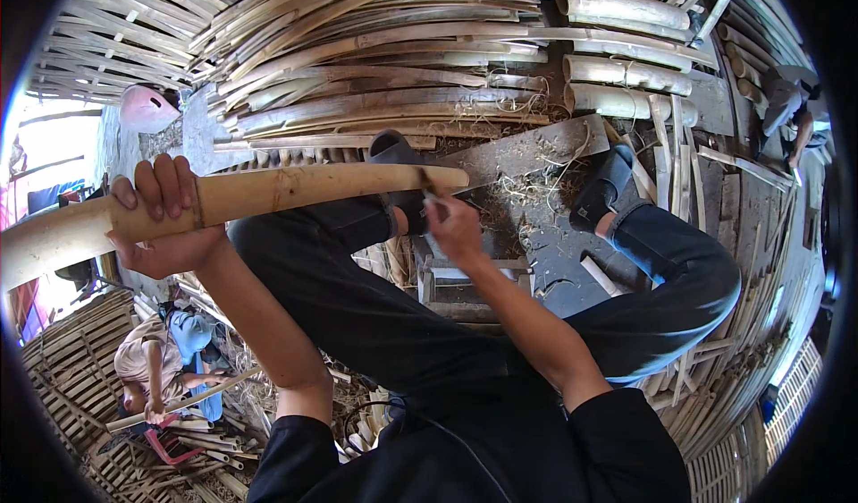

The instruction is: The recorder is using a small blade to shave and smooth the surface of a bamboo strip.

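Note:
A long, pale split bamboo piece (295, 188) slants across from the left edge to the middle, narrowing toward its right end. My left hand (161, 221) wraps round its wide part, fingers over the top and thumb beneath. Near the narrow end, my right hand (454, 230) is closed on a small knife-like tool (427, 184). Its dark end lies against the bamboo, and my fingers cover most of the handle. Below my right hand, a low wooden stool (474, 293) stands between my legs.
A flat board (536, 156) lies beyond the bamboo, among curled shavings (527, 199). Long bamboo strips (375, 65) and thick split bamboo pieces (626, 74) are stacked ahead. At lower left, another person (147, 355) handles a bamboo strip; a second person (795, 109) appears far right.

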### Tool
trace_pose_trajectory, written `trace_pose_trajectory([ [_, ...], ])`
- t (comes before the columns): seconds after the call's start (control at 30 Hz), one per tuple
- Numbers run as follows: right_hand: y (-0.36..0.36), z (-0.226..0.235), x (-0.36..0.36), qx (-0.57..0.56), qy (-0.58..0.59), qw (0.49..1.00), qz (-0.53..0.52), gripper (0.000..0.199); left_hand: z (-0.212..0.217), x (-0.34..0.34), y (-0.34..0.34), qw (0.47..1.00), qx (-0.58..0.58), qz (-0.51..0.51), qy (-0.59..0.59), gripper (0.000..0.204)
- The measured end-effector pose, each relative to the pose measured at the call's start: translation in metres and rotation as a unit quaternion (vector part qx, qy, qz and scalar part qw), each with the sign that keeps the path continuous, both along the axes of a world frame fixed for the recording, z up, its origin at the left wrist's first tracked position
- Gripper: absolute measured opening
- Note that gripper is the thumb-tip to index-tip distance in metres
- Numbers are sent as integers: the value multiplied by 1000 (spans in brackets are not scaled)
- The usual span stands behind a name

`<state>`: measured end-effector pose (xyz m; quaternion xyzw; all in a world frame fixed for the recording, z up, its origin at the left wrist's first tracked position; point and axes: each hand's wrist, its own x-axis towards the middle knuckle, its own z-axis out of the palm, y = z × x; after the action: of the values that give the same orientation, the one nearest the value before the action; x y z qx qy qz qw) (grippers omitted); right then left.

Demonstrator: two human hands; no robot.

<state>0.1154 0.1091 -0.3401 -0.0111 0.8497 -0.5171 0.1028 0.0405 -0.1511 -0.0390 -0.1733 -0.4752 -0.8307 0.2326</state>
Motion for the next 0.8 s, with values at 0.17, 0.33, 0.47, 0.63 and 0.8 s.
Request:
trace_pose_trajectory([
  [0.17,-23,100,-2,-52,53,997,33,42,1,3,-3,999,-18,-21,25,36],
  [0.33,22,25,4,37,-111,993,-14,41,-1,1,23,999,-9,-26,33,36],
  [0.47,-7,78,21,-80,-103,991,-41,43,7,6,24,998,-25,-25,47,35],
  [0.63,-42,204,21,-249,186,950,39,41,3,5,24,994,-58,78,50,38],
  [0.8,-41,145,29,-192,126,973,-6,44,-12,-3,22,944,-118,308,-24,45],
])
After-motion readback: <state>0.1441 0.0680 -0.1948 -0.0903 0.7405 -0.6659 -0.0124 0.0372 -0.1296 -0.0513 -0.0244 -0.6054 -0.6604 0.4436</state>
